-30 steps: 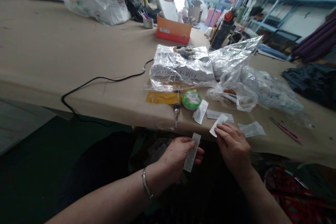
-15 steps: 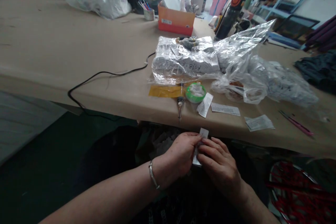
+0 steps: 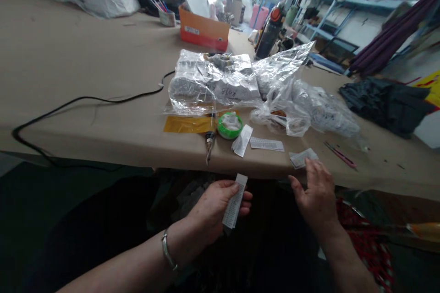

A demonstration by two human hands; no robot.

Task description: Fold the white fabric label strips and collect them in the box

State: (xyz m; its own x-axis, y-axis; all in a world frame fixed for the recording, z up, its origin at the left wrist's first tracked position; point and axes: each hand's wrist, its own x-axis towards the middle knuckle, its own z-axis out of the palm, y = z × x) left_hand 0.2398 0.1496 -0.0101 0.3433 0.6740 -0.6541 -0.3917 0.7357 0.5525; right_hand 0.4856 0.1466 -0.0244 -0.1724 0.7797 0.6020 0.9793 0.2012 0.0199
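Paper strips [image 3: 234, 206] are found in four places. One batch is pinched between thumb and fingers of the left hand [image 3: 213, 206], in front of the tabletop [image 3: 92, 62]. Three batches lie on the tabletop near its front edge: one beside one green tub [image 3: 224, 133], one next along, one at the fingertips of the right hand [image 3: 318, 194]. That hand is unclenched, thumb spread; contact cannot be confirmed. One pair of tweezers [image 3: 341, 155] lies farther right.
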